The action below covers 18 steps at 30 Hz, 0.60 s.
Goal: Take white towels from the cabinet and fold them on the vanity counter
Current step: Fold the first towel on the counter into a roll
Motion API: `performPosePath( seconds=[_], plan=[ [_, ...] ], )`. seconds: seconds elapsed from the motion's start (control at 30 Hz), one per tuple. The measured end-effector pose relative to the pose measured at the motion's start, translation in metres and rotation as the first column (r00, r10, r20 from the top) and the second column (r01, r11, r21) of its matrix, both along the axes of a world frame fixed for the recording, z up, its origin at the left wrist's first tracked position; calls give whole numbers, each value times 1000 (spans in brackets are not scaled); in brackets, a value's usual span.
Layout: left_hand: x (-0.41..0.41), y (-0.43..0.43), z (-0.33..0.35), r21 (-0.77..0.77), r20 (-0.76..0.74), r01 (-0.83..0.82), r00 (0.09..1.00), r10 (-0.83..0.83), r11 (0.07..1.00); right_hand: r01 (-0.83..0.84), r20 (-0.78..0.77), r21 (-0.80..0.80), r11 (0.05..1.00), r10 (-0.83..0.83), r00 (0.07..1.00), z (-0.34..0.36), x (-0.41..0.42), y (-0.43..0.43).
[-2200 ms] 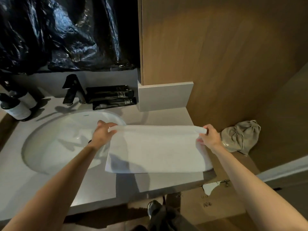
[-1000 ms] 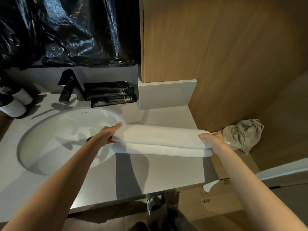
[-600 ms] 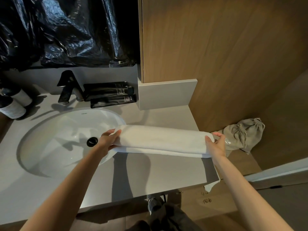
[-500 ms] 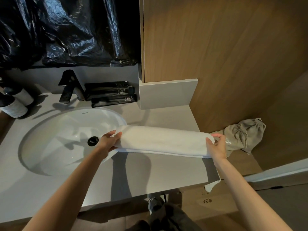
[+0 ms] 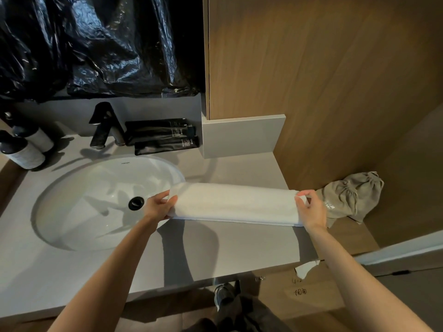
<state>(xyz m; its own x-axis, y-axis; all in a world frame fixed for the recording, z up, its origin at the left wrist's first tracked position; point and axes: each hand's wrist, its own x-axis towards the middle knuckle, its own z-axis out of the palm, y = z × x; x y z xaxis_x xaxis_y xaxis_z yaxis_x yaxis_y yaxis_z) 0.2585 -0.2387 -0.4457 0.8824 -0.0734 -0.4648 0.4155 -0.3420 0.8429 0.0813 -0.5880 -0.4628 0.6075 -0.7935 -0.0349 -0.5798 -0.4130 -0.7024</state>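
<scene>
A white towel (image 5: 236,203), folded into a long narrow strip, lies across the grey vanity counter (image 5: 230,250) to the right of the basin. My left hand (image 5: 158,207) grips the strip's left end, which overhangs the basin rim. My right hand (image 5: 310,209) pinches the right end at the counter's right edge. Both ends sit slightly raised off the counter. The cabinet the towels come from is out of sight.
A white oval basin (image 5: 103,202) with a black drain and a black tap (image 5: 103,125) fills the left. Black tubes (image 5: 163,136) lie behind it, two bottles (image 5: 22,149) at far left. A beige drawstring bag (image 5: 352,195) rests on a wooden ledge right of the counter.
The towel went from a wide sheet to a narrow folded strip. Both hands shifted from pressing its top to gripping its two ends.
</scene>
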Motion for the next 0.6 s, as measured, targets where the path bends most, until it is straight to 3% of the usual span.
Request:
performPosePath(
  seconds=[0.1, 0.23, 0.3, 0.37, 0.47, 0.6],
  plan=[
    [0, 2, -3, 204, 159, 68, 982, -102, 977, 7, -48, -156, 988, -14, 999, -5, -3, 8],
    [-11, -9, -6, 582, 404, -26, 877, -261, 813, 25, -103, -455, 890, -80, 991, 6, 2, 25],
    [-18, -26, -6, 659, 538, -92, 751, -382, 747, -153, -80, -510, 846, 130, 988, 11, 10, 41],
    [-26, -53, -7, 657, 606, -18, 608, -513, 754, -371, -105, -489, 789, 370, 923, 13, 24, 67],
    [-42, -98, -16, 725, 545, 173, 447, -709, 666, -576, -230, -362, 733, 528, 817, 17, 48, 108],
    [-51, -112, -37, 846, 305, 274, 455, -837, 457, -629, -464, -279, 726, 471, 750, -5, 63, 132]
  ],
)
